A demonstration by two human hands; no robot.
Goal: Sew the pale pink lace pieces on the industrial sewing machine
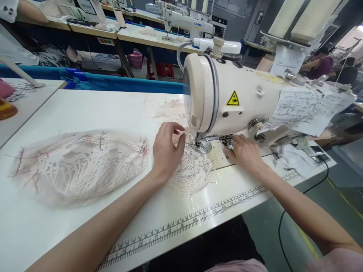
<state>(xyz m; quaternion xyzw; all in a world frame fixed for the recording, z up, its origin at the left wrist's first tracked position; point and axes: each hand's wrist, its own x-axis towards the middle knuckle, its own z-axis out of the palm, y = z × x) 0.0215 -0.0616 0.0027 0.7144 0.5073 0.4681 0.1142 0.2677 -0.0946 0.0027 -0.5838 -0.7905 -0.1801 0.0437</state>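
A cream sewing machine (244, 98) stands on the white table (70, 113). My left hand (166, 151) rests on a piece of white lace (193, 170) just left of the needle, its fingers curled and pressing the fabric. My right hand (245, 151) lies on the machine bed to the right of the presser foot (202, 145), fingertips at the foot area; what they touch is hidden. A heap of pale lace pieces (79, 166) lies to the left of my left arm.
A ruler strip (198, 217) runs along the table's front edge. Paper sheets (306, 107) hang on the machine body. More lace (170, 109) lies behind the needle. Other sewing tables and a machine (187, 22) stand at the back; another person sits far right (323, 64).
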